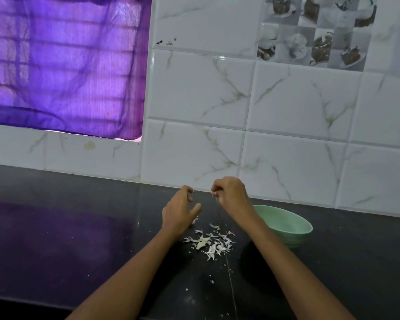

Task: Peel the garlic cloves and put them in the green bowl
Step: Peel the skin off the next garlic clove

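Observation:
My right hand (pixel 231 192) is raised over the dark counter near the wall, its fingertips pinched on a small pale garlic clove (pixel 213 194) that is mostly hidden. My left hand (pixel 180 210) hovers just to its left with loosely curled fingers and the thumb out, holding nothing I can see. A pale piece of garlic (pixel 195 220) lies on the counter under the left hand. The green bowl (pixel 293 229) stands to the right, partly behind my right forearm; I cannot see what is in it. A pile of white garlic peels (pixel 211 242) lies between my forearms.
The black counter (pixel 67 239) runs left and right, with a seam (pixel 230 278) running toward me. A white tiled wall (pixel 286 158) stands close behind my hands. A purple curtain (pixel 62 65) covers a window at the upper left. Small peel crumbs (pixel 211 282) are scattered nearer me.

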